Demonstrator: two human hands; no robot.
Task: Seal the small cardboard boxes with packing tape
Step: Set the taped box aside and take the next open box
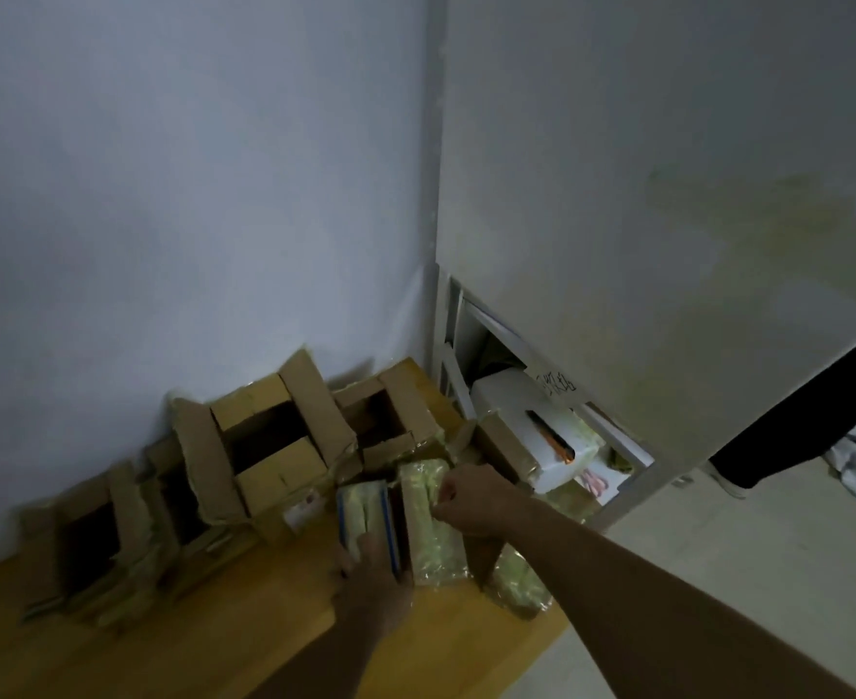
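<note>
Several small cardboard boxes stand with flaps open on a wooden table (244, 643) against the wall; one open box (269, 441) is at the middle, another open box (388, 416) behind it, a third open box (88, 542) at the left. In front lies a box wrapped in yellowish tape (431, 522). My right hand (471, 502) pinches something at its top right edge. My left hand (373, 582) grips the near end of a narrower taped box with blue edges (365, 512). No tape roll is visible. The image is dim and blurred.
The table's right edge drops to a pale floor (718, 572). A white shelf unit (617, 194) stands right of the table, with a white foam box (526, 426) in its lower opening. Dark fabric (809, 421) hangs at the far right.
</note>
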